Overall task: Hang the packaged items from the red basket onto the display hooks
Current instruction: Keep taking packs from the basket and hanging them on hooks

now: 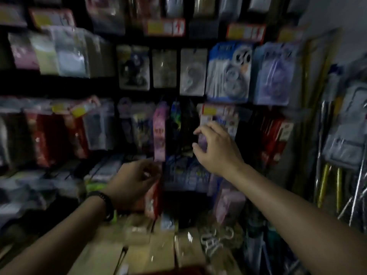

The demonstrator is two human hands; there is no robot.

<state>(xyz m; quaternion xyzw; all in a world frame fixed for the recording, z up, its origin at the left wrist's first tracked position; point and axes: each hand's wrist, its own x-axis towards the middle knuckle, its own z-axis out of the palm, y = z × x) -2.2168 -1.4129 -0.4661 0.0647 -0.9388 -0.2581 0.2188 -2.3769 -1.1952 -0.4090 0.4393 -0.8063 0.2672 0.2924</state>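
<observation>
Dim shop aisle; dark display wall (59, 86) crowded with hanging packets fills frame. Brown cardboard boxes (158, 249) lower centre. Left hand (135, 181), centre frame, fingers curled, pinching top of red-backed clear packet (154, 197), long axis vertical. Right hand (216, 147) higher, right of centre, half spread about hanging pale purple packet (202, 140); grip unclear. Likely target hook up-right of red packet; left hand nearer. Hooks lost in blur.

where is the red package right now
Head view, lower centre: the left hand grips the red package, just below the hanging pink package.
</observation>
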